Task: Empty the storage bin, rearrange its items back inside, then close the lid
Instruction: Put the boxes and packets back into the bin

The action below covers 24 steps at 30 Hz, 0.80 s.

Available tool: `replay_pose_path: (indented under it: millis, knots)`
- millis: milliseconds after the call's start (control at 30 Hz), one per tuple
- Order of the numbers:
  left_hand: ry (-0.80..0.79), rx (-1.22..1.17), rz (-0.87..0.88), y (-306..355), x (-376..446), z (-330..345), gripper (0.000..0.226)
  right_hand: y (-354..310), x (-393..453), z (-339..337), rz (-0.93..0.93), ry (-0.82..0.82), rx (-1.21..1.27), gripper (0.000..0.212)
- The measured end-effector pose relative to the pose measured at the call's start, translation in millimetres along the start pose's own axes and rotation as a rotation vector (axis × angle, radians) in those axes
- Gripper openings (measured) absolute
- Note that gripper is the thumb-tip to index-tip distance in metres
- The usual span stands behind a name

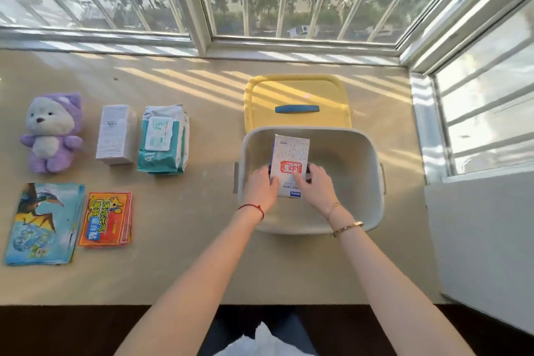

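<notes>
A grey storage bin stands open on the beige ledge, right of centre. Its yellow lid with a blue handle lies flat just behind it. Over the bin's inside I hold a white box with a red seal print; my left hand grips its lower left edge and my right hand grips its lower right, thumb across the front. The bin's floor around the box looks bare.
Laid out at left: a purple plush toy, a white carton, a teal wet-wipes pack, blue dinosaur packets, and orange heat-patch packets. Windows run behind; a white wall stands at right.
</notes>
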<state>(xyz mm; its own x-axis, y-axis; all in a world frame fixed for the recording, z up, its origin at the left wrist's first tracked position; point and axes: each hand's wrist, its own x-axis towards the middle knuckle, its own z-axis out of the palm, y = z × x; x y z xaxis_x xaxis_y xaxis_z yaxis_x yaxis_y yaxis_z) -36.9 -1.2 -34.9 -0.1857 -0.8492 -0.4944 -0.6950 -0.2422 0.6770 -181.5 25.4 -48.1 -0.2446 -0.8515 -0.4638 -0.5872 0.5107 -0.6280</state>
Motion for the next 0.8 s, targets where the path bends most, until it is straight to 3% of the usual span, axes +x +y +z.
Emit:
replay_pose_path:
  millis: [267,467,600,667,733,800]
  knots:
    - [0.058,0.106,-0.260,-38,45,46,0.025,31,64,47,0.068,-0.216,-0.051,0.039]
    - [0.124,0.162,-0.316,-48,58,59,0.023,39,75,68,0.074,-0.189,0.038,0.044]
    - [0.124,0.174,-0.313,-48,54,58,0.025,41,72,65,0.063,-0.189,0.021,0.046]
    - [0.117,0.226,-0.272,-43,51,53,0.040,40,67,59,0.053,-0.179,-0.031,0.052]
    - [0.140,0.293,-0.195,-33,44,44,0.051,38,61,48,0.013,-0.130,-0.132,0.058]
    - [0.199,0.329,-0.065,-22,33,29,0.049,33,51,34,-0.083,-0.041,-0.261,0.055]
